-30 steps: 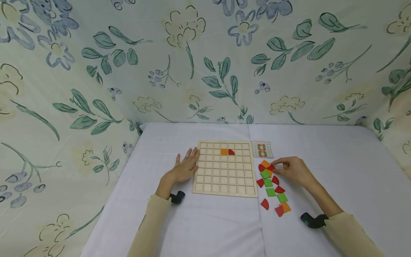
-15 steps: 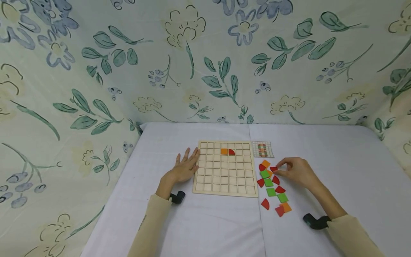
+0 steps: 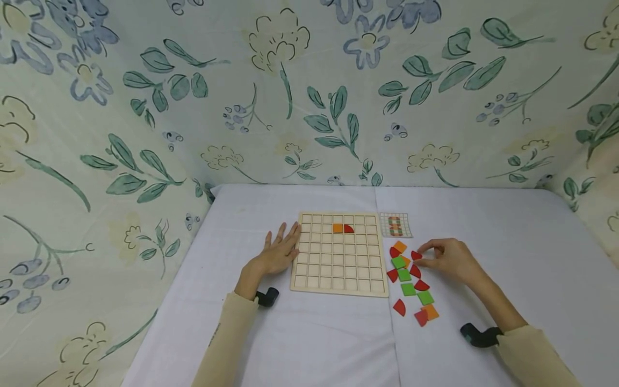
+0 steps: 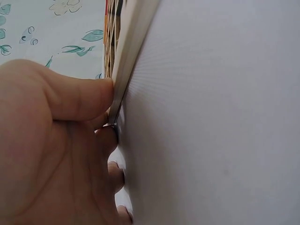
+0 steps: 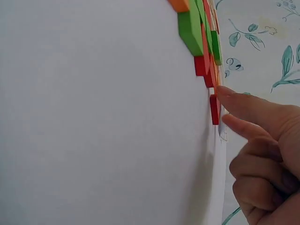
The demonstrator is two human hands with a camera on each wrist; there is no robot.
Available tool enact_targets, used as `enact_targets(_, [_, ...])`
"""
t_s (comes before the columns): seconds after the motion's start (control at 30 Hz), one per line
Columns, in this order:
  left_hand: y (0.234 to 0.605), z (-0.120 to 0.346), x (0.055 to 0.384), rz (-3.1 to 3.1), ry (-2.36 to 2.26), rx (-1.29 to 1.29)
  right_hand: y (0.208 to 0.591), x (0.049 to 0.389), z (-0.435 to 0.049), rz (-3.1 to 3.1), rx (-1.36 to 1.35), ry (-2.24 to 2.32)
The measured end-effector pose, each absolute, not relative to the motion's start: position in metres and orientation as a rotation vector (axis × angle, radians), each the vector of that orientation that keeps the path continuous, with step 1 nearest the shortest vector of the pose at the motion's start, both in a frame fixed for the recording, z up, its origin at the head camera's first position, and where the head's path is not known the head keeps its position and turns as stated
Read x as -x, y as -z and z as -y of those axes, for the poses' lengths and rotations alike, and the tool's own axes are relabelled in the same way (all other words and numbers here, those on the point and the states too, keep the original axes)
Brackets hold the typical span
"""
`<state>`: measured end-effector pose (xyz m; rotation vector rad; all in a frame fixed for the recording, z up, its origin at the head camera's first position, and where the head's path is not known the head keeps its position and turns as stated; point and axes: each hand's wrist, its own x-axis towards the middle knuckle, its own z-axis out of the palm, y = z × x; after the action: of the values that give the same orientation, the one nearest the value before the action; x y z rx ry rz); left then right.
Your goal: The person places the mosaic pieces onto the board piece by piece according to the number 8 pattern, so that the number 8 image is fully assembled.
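A square wooden grid board lies on the white table. One orange square tile and one red quarter-circle tile sit side by side in its upper cells. My left hand lies with fingers spread against the board's left edge; the left wrist view shows the thumb touching that edge. At the loose tiles, my right hand pinches another red quarter-circle tile between thumb and index finger. In the right wrist view this red tile stands at table level, its other fingers curled.
Loose tiles lie right of the board: several green squares, red quarter-circles and orange pieces, some overlapping. A small pattern card lies by the board's upper right corner. A floral cloth hangs behind the table.
My right hand has drawn the red quarter-circle tile a little to the right, away from the orange tiles it overlapped. My left hand and the board have stayed put.
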<state>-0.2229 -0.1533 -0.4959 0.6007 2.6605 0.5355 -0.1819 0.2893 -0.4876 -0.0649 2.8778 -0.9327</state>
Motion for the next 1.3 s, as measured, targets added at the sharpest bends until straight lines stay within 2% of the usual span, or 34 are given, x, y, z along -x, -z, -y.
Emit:
enact_targets(0.3, [0.495,0.153,0.222,-2.661,-0.548,-0.602,0.492,0.194,-0.305,-2.746,0.292,0.947])
enact_targets(0.9, [0.496,0.153,0.222,-2.665,-0.576,-0.586,0.490,0.199,-0.315,-2.770,0.237,0.926])
enact_targets(1.3, [0.495,0.154,0.223,-2.661,-0.572,-0.599,0.479,0.217,-0.278,-2.785,0.233,1.012])
